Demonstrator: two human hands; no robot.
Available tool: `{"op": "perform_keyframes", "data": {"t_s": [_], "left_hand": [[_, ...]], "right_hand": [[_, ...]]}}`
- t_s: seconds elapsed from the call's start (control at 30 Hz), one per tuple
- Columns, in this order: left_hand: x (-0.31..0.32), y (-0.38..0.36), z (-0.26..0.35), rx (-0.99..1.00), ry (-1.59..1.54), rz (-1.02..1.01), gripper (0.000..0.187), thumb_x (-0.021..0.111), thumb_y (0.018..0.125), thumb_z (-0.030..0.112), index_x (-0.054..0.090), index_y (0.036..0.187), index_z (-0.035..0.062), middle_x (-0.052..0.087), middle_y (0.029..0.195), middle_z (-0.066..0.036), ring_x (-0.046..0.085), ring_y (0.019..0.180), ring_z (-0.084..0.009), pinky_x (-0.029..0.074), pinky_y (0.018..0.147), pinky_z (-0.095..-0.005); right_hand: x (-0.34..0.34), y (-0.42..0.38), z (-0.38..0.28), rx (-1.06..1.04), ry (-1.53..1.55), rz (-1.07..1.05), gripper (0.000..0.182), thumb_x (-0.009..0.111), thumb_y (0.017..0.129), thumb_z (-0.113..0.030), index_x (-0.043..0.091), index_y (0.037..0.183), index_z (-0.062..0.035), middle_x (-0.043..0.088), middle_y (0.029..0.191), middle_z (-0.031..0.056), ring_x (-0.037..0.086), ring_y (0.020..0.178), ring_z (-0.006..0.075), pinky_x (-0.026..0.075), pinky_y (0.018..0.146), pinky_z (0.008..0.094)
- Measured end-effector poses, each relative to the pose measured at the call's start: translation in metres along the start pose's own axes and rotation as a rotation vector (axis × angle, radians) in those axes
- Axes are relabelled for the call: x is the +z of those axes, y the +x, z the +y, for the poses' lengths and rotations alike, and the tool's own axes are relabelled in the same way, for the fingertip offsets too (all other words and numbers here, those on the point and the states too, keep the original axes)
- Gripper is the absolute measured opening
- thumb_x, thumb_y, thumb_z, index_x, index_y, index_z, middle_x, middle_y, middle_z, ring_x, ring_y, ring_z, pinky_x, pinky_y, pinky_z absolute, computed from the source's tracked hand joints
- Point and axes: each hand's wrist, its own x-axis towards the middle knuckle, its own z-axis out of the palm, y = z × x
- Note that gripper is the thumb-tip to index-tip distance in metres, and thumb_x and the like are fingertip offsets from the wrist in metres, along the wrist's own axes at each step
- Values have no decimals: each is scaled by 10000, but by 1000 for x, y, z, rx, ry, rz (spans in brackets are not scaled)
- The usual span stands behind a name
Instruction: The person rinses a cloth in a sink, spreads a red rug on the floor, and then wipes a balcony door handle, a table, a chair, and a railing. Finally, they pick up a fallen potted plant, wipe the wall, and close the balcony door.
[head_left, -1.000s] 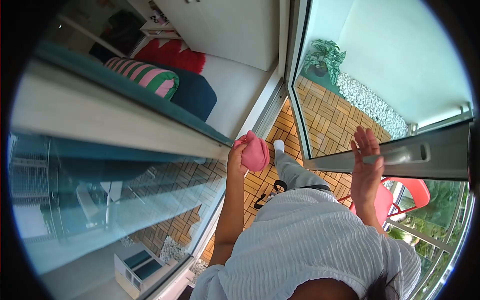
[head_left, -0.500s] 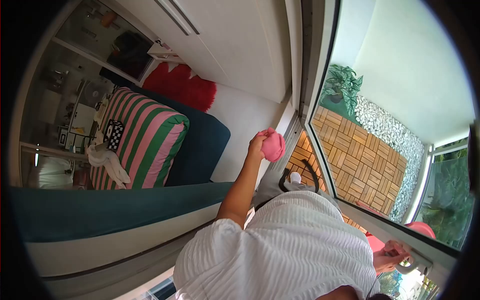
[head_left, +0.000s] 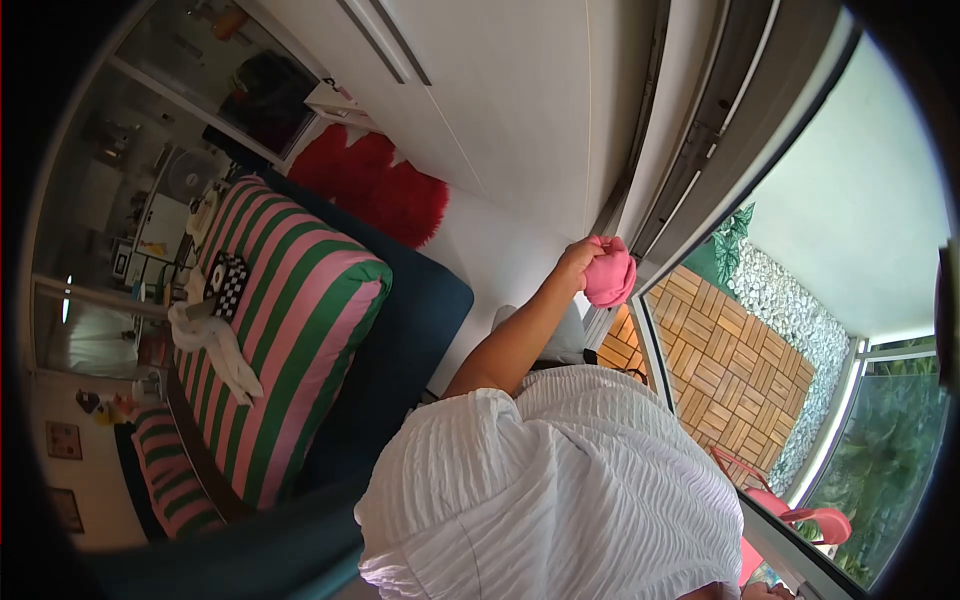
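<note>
In the head view, my left hand [head_left: 577, 262] is closed round a bunched pink cloth [head_left: 611, 273], held out in front of me beside the sliding-door frame. At the bottom right edge, only the top of my right hand [head_left: 765, 592] shows, curled by the handle of the glass door [head_left: 775, 525]; most of it is cut off. My white ribbed shirt fills the lower middle.
On my left stands a dark blue bed with a pink-and-green striped mattress [head_left: 300, 270]. A red fur rug [head_left: 385, 185] lies beyond it, by a white wardrobe [head_left: 510, 90]. Outside are wooden deck tiles [head_left: 730, 340], white pebbles [head_left: 790, 290] and a pink chair [head_left: 815, 522].
My body and view have turned, with the bed's other end coming into view. My left hand and the cloth have shifted right toward the door frame. My right hand has dropped to the bottom edge.
</note>
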Motion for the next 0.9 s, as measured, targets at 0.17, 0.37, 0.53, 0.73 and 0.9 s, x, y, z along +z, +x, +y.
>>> {"op": "perform_keyframes", "data": {"t_s": [0.17, 0.37, 0.53, 0.73, 0.9], "left_hand": [[-41, 45, 88, -62, 51, -42, 286, 480, 803, -70, 581, 1044, 48, 632, 1003, -76, 609, 946, -212, 504, 869, -351], [-141, 74, 183, -52, 200, -44, 327, 481, 730, -91, 618, 1005, 19, 639, 967, -83, 617, 888, -196, 521, 807, -319], [-205, 60, 255, -139, 179, -129, 338, 489, 688, -94, 646, 960, 29, 648, 916, -53, 609, 842, -160, 514, 760, -284], [-251, 57, 294, -253, 295, -170, 325, 472, 784, -44, 572, 1088, 13, 608, 1019, -92, 589, 952, -196, 492, 857, -316], [-253, 54, 307, -379, 327, -321, 323, 441, 815, -43, 533, 1115, 31, 598, 1044, -96, 589, 968, -201, 492, 876, -335]], "right_hand": [[35, -34, -19, 93, 12, 54, 286, 379, 934, -226, 437, 1072, 18, 493, 754, 27, 326, 502, 73, 281, 449, 224], [59, -73, -67, 286, 116, 177, 265, 418, 903, -277, 484, 940, -23, 477, 718, 19, 345, 543, 97, 288, 498, 257], [-32, -68, -126, 478, 265, 414, 276, 449, 877, -319, 524, 830, -57, 464, 688, 13, 361, 577, 117, 295, 539, 285], [-84, -130, -194, 615, 453, 871, 310, 469, 818, -400, 365, 602, -203, 277, 552, -18, 253, 473, 150, 244, 451, 321], [-11, -222, -286, 425, 131, 952, 380, 400, 806, -362, 238, 532, -155, 234, 477, 31, 214, 427, 167, 260, 446, 349]]}}
